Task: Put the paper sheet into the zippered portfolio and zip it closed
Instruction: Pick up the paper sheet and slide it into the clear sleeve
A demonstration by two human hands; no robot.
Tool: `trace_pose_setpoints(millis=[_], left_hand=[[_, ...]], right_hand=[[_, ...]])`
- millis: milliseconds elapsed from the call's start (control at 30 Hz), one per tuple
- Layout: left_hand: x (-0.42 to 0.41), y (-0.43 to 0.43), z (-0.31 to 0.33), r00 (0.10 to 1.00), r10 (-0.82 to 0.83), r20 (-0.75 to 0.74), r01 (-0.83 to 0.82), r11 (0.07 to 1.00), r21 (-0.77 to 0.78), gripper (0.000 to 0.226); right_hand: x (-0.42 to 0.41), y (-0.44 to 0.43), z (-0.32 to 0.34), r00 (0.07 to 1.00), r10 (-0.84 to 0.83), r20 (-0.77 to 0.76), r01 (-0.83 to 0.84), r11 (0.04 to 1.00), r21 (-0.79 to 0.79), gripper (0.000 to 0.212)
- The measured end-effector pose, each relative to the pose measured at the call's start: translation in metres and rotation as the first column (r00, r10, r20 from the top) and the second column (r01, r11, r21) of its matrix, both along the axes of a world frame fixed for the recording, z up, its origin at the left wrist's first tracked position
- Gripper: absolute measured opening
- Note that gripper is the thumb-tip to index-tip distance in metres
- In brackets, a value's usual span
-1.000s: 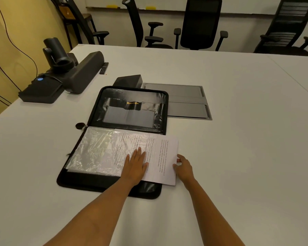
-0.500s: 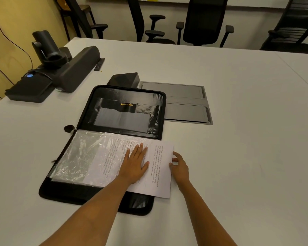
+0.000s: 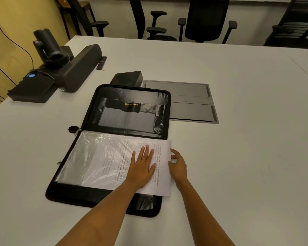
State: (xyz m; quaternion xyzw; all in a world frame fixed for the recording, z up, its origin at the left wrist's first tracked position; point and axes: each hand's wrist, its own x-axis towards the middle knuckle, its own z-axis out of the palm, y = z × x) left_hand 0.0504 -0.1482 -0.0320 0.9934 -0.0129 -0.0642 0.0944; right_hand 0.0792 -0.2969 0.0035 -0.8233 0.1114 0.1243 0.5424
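1. On the white table, the zippered portfolio lies open flat.
2. The paper sheet lies on its near half, partly under a clear sleeve, with its right edge sticking out.
3. The left hand presses flat on the sheet, fingers straight and slightly spread.
4. The right hand touches the sheet's right edge with curled fingers; I cannot tell whether it pinches the sheet.

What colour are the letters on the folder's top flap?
Gold lettering on the black portfolio, clearest in head view.

White table with portfolio and soundbar
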Motion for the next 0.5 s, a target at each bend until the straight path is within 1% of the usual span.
trace_pose_setpoints(millis=[100,167,233,333,500], left_hand=[[-0.001,-0.004,-0.001,1.0,0.015,-0.013,-0.015,1.0,0.016,0.062],[-0.001,-0.003,0.0,1.0,0.014,-0.027,-0.014,1.0,0.011,0.062],[0.002,0.0,0.004,0.999,-0.006,-0.042,0.005,1.0,-0.021,0.062],[0.001,0.017,0.011,0.999,-0.039,-0.024,0.037,0.996,-0.087,0.059],[-0.024,0.07,0.014,1.0,0.026,0.009,-0.026,0.997,-0.075,0.057]], right_hand=[[-0.003,0.015,-0.001,0.999,0.028,0.02,-0.027,0.999,-0.039,0.039],[-0.004,0.02,0.0,1.0,0.016,0.026,-0.016,1.0,-0.024,0.041],[-0.005,0.018,0.001,1.0,-0.011,0.022,0.011,1.0,0.006,0.046],[-0.011,0.016,0.003,0.998,-0.061,-0.002,0.061,0.998,0.028,0.054],[-0.035,0.018,0.003,0.99,-0.137,0.031,0.136,0.99,0.022,0.044]])
